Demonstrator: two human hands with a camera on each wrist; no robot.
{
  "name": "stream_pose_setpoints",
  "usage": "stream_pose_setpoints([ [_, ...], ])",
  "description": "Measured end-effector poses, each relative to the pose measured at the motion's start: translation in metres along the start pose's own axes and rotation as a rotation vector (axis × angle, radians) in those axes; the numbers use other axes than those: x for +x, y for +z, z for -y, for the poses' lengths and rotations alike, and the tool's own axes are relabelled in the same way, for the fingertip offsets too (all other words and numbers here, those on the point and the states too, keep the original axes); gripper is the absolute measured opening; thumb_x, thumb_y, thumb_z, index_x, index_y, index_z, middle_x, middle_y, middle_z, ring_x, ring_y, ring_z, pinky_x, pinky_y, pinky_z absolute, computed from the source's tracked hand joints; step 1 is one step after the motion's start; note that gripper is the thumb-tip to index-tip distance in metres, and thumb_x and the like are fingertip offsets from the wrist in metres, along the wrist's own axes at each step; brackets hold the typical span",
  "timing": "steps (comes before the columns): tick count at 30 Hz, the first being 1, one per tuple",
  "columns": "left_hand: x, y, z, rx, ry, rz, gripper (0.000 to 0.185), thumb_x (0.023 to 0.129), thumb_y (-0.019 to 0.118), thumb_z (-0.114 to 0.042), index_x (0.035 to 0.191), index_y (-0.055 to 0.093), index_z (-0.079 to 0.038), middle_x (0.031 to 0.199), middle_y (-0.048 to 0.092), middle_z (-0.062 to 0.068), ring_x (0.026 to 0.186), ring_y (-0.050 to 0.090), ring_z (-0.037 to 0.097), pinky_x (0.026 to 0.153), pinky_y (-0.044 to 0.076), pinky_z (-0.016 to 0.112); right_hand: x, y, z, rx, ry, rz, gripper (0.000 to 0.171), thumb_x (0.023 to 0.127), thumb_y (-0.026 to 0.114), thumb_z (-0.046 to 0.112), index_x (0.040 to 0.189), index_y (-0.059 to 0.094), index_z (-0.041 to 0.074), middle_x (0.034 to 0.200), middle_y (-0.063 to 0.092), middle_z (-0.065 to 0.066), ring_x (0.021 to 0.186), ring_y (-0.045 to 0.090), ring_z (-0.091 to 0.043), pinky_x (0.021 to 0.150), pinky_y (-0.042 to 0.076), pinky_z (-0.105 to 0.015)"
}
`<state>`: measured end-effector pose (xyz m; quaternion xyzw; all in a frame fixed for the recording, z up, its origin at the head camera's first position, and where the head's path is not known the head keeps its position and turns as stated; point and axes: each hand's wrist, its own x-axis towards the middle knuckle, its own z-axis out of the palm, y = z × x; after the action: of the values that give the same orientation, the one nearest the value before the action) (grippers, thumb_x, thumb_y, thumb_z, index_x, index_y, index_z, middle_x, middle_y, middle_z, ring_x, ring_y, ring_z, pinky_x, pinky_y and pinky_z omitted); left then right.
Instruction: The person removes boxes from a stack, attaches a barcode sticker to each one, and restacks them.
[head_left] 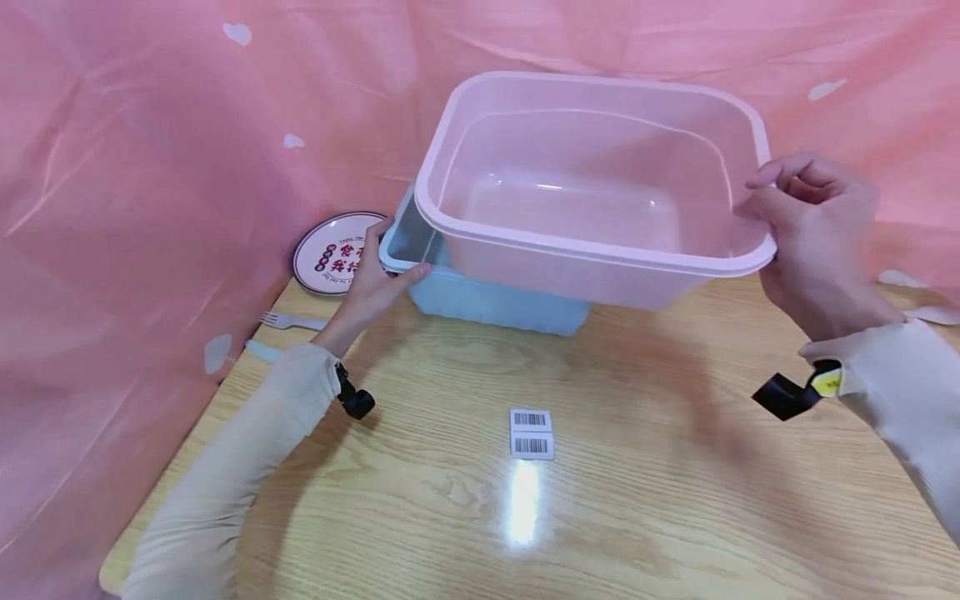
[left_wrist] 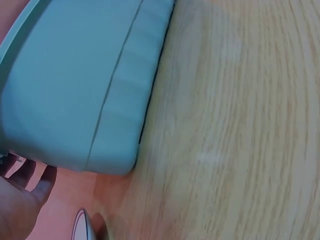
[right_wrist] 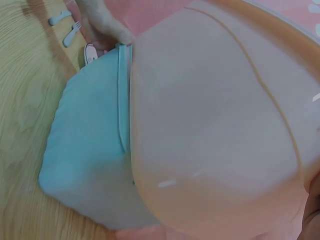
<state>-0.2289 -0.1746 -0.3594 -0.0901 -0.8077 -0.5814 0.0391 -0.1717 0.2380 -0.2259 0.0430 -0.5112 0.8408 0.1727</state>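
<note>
My right hand (head_left: 821, 229) pinches the right end of a pink plastic basin (head_left: 570, 258), thumb and fingers at its rim. The basin hangs tilted in the air, its inside facing me. Lower and behind it stands a light blue basin (head_left: 498, 304) on the table, partly hidden by the pink one. At the blue basin's left end my left hand (head_left: 372, 279) grips the rim, with the thumb along the front edge. In the left wrist view, fingers (left_wrist: 42, 185) curl at the end of the blue wall (left_wrist: 65, 95).
On the wooden table (head_left: 420, 475) lies a card with two barcodes (head_left: 531, 433). A printed plate (head_left: 337, 254) leans at the back left, near a fork (head_left: 292, 321) and a light blue handle (head_left: 262, 351). Pink cloth (head_left: 150, 167) hangs behind. A pale utensil (head_left: 933, 315) lies far right.
</note>
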Motion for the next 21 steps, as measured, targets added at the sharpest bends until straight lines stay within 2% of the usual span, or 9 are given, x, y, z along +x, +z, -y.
stream_pose_setpoints([
  [8,-0.004,-0.001,0.006,-0.027,-0.007,-0.009,0.088,0.083,0.075,-0.023,0.15,0.018,-0.02,0.15,0.034,0.009,0.136,0.037,0.027,0.115,0.029,0.045,-0.007,-0.038,0.014,0.048,-0.013,0.018,0.02,0.079,0.048,-0.03,0.081,0.06,-0.015,0.065,0.064,-0.015,0.051,0.063,-0.021,0.045,0.055,-0.026],
  [12,-0.005,-0.005,0.007,-0.028,-0.004,-0.025,0.089,0.083,0.075,-0.023,0.15,0.018,-0.019,0.148,0.035,0.009,0.134,0.038,0.027,0.113,0.032,0.046,-0.006,-0.061,0.018,0.136,-0.034,0.046,0.019,0.082,0.043,-0.03,0.082,0.057,-0.018,0.068,0.065,-0.019,0.056,0.066,-0.025,0.046,0.056,-0.029],
  [16,-0.005,-0.006,0.006,-0.029,0.003,-0.026,0.089,0.082,0.075,-0.023,0.151,0.017,-0.019,0.149,0.034,0.01,0.134,0.037,0.028,0.113,0.032,0.047,-0.004,-0.086,0.018,0.217,-0.076,0.052,0.021,0.083,0.037,-0.029,0.081,0.054,-0.017,0.071,0.062,-0.017,0.062,0.065,-0.023,0.049,0.055,-0.024],
  [18,-0.005,-0.006,0.006,-0.036,0.007,-0.026,0.089,0.082,0.075,-0.022,0.151,0.018,-0.02,0.149,0.033,0.011,0.134,0.037,0.029,0.113,0.032,0.047,-0.004,-0.101,0.018,0.19,-0.079,0.062,0.025,0.084,0.034,-0.028,0.081,0.054,-0.014,0.077,0.06,-0.014,0.063,0.061,-0.019,0.05,0.052,-0.021],
  [21,-0.007,-0.005,0.004,-0.05,0.006,-0.025,0.088,0.082,0.075,-0.02,0.15,0.018,-0.02,0.148,0.033,0.011,0.134,0.037,0.029,0.112,0.033,0.047,-0.004,-0.118,0.02,0.169,-0.035,0.093,0.027,0.087,0.03,-0.024,0.087,0.053,-0.009,0.084,0.059,-0.012,0.065,0.061,-0.018,0.051,0.051,-0.021],
])
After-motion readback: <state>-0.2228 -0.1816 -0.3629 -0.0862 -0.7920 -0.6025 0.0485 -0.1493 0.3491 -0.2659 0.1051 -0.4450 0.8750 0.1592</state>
